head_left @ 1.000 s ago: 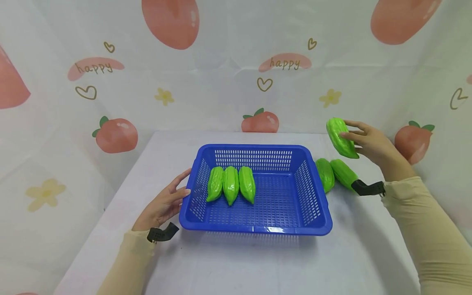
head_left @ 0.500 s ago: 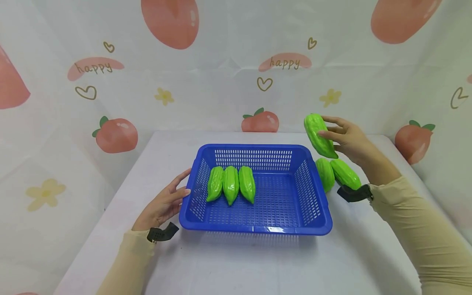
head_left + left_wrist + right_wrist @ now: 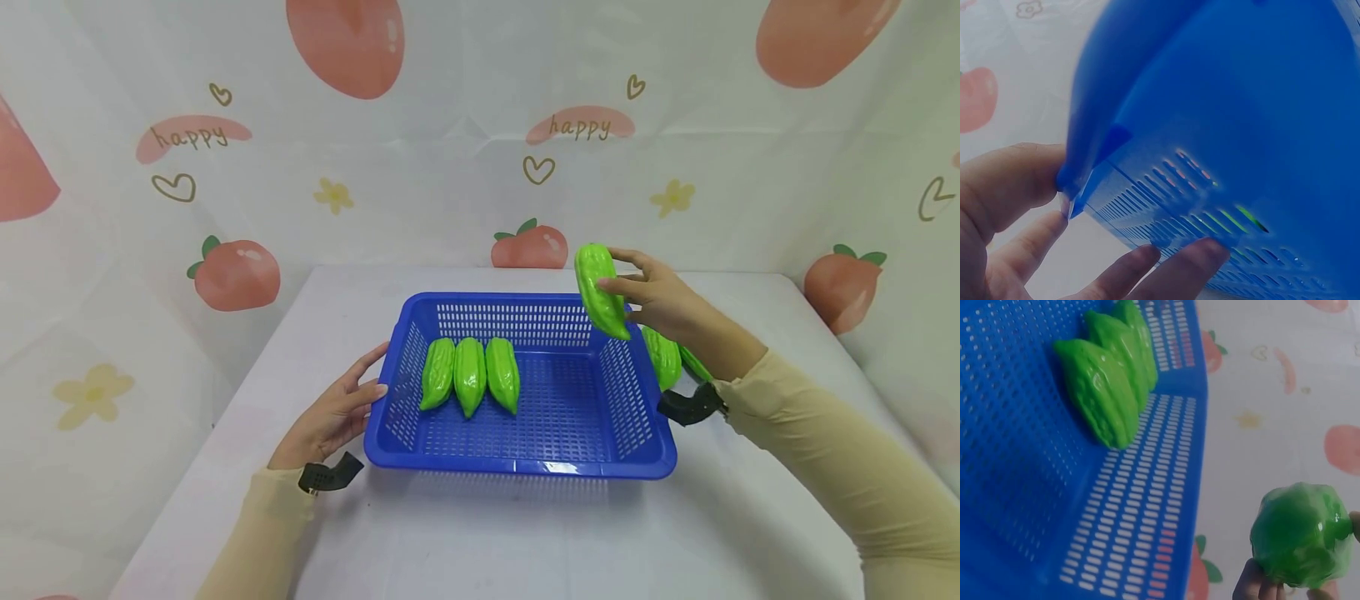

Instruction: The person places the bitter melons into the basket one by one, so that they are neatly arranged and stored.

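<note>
My right hand (image 3: pixel 667 307) holds a bright green bitter melon (image 3: pixel 597 283) between thumb and fingers, over the back right corner of a blue plastic basket (image 3: pixel 517 468). The right wrist view shows this melon end-on, with fingertips on its sides. Three more bitter melons (image 3: pixel 470 379) lie side by side in the basket's left half, their pointed ends towards me. At the basket's left side, my left hand (image 3: pixel 330 421) grips the rim. In the left wrist view its thumb (image 3: pixel 1019 181) is at the rim and other fingers lie against the slotted wall.
Right of the basket, a bitter melon (image 3: pixel 663 357) lies on the white-covered table (image 3: pixel 480 542), and another (image 3: pixel 696 364) shows partly behind my right wrist. A printed cloth (image 3: pixel 420 192) with peaches and flowers hangs behind the table.
My right hand has carried the bitter melon leftwards, from above the table's right side to over the basket's back right corner. The left hand and basket stay put.
</note>
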`<state>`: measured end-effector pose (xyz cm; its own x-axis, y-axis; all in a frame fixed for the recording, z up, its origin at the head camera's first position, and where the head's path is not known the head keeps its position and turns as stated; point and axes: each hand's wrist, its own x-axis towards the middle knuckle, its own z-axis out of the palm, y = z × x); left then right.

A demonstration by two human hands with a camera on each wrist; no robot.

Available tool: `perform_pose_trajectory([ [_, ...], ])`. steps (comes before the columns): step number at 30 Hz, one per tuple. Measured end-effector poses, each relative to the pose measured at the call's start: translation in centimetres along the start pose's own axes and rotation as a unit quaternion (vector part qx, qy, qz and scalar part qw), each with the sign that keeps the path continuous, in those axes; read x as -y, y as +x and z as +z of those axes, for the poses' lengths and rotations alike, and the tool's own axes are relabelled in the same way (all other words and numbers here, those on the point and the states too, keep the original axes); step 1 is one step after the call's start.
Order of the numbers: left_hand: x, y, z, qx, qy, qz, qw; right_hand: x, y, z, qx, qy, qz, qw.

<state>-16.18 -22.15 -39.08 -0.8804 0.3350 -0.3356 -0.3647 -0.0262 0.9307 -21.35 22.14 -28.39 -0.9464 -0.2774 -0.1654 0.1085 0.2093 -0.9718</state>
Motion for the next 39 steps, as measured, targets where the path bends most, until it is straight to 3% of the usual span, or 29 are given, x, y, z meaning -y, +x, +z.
perform_pose_trajectory([
  [9, 0.0, 0.0, 0.1, 0.005, -0.002, 0.001, 1.0, -0.4, 1.4, 2.8, 0.051, 0.006, 0.018, 0.9985],
  [17, 0.0, 0.0, 0.1, -0.001, 0.004, 0.001, 1.0, -0.8, 2.8, 5.1, 0.081, -0.022, 0.046, 0.9954],
  [25, 0.0, 0.2, 0.3, -0.008, -0.003, -0.001, 1.0, -1.9, 3.8, 6.7, 0.078, -0.011, 0.103, 0.9916],
  [39, 0.0, 0.2, 0.2, -0.008, 0.001, -0.003, 1.0, -4.4, 5.1, 8.0, 0.071, -0.109, 0.183, 0.9745],
])
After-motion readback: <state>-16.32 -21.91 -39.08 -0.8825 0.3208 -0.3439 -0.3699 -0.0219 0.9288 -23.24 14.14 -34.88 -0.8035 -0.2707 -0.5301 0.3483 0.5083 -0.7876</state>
